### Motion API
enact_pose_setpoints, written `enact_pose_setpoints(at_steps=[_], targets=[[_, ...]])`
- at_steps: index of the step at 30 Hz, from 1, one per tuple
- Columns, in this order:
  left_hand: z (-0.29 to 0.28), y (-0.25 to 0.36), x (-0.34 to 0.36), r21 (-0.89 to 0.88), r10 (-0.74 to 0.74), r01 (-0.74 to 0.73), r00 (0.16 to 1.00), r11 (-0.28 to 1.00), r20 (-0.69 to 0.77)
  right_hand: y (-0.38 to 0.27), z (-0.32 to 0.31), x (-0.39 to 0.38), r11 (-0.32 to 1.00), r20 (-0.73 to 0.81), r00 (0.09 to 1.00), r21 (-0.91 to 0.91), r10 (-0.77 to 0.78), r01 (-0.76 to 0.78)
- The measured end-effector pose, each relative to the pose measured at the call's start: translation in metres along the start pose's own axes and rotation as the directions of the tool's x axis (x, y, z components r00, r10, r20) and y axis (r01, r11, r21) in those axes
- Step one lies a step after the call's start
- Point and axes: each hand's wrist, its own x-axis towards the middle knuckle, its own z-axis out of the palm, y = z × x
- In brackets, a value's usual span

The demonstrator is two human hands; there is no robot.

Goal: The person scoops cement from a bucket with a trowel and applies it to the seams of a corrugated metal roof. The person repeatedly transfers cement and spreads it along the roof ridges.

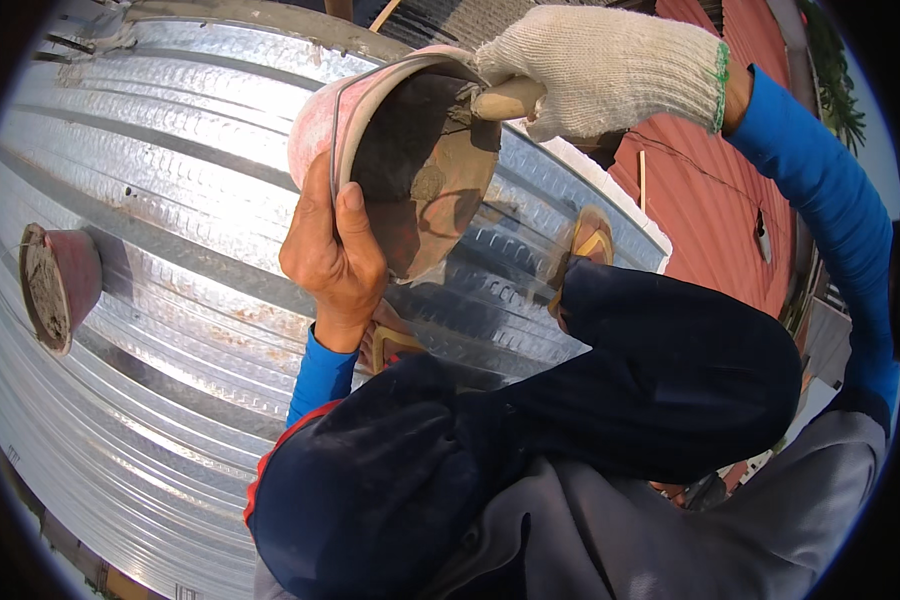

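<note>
Head cam: pinkish bucket (pixel 390 125) sits between 11 and 12 o'clock, tipped so its mouth faces the wearer. Bare left hand (pixel 335 245), around 10, pinches the rim, thumb inside. Gloved right hand (pixel 595 80), at 1, is wrapped round a stubby handle (pixel 510 100) at the mouth; can't tell what's on its far end. Second bucket (pixel 82 270) lies over at 9 on the ribbed metal sheeting (pixel 180 215). My worry: that thumb slips on a gritty rim, the bucket rolls, and grey muck slops toward the sandalled foot (pixel 592 240) at 2.
</note>
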Motion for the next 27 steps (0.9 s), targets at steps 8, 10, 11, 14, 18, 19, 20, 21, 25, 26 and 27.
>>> enact_pose_setpoints(at_steps=[8, 10, 11, 14, 18, 19, 20, 21, 25, 26, 27], targets=[[-0.002, -0.005, -0.005, -0.104, -0.171, 0.167, 0.985, 0.981, -0.037, 0.022, 0.052, -0.021, 0.901, 0.057, 0.988, 0.405, 0.144, -0.154], [-0.003, -0.007, -0.001, -0.121, -0.191, 0.183, 0.980, 0.976, -0.056, 0.026, 0.066, -0.024, 0.735, 0.253, 0.943, 0.593, 0.218, -0.329], [-0.003, -0.008, 0.002, -0.131, -0.190, 0.179, 0.979, 0.975, -0.079, 0.026, 0.074, -0.028, 0.615, 0.370, 0.896, 0.655, 0.245, -0.438], [-0.007, -0.015, 0.011, -0.197, -0.221, 0.198, 0.969, 0.960, -0.106, 0.015, 0.104, -0.037, 0.236, 0.406, 0.905, 0.874, 0.130, -0.426], [-0.008, -0.015, 0.019, -0.134, -0.210, 0.196, 0.972, 0.971, -0.107, 0.000, 0.121, -0.043, 0.272, 0.301, 0.939, 0.901, 0.167, -0.337], [-0.005, -0.015, 0.022, -0.134, -0.208, 0.193, 0.973, 0.972, -0.104, -0.005, 0.119, -0.045, 0.249, 0.276, 0.943, 0.915, 0.185, -0.317], [-0.004, -0.015, 0.025, -0.145, -0.228, 0.211, 0.967, 0.967, -0.114, -0.010, 0.117, -0.048, 0.229, 0.238, 0.946, 0.930, 0.220, -0.287], [-0.003, -0.016, 0.029, -0.157, -0.263, 0.242, 0.957, 0.957, -0.124, -0.017, 0.114, -0.049, 0.206, 0.227, 0.949, 0.940, 0.221, -0.273], [-0.005, -0.027, 0.042, -0.178, -0.284, 0.257, 0.947, 0.950, -0.152, -0.033, 0.086, -0.066, 0.290, 0.307, 0.897, 0.869, 0.318, -0.400], [-0.007, -0.032, 0.044, -0.196, -0.300, 0.268, 0.942, 0.943, -0.152, -0.039, 0.082, -0.067, 0.364, 0.244, 0.907, 0.856, 0.342, -0.367], [-0.009, -0.036, 0.045, -0.216, -0.315, 0.280, 0.937, 0.935, -0.149, -0.044, 0.081, -0.067, 0.446, 0.180, 0.923, 0.833, 0.340, -0.327]])
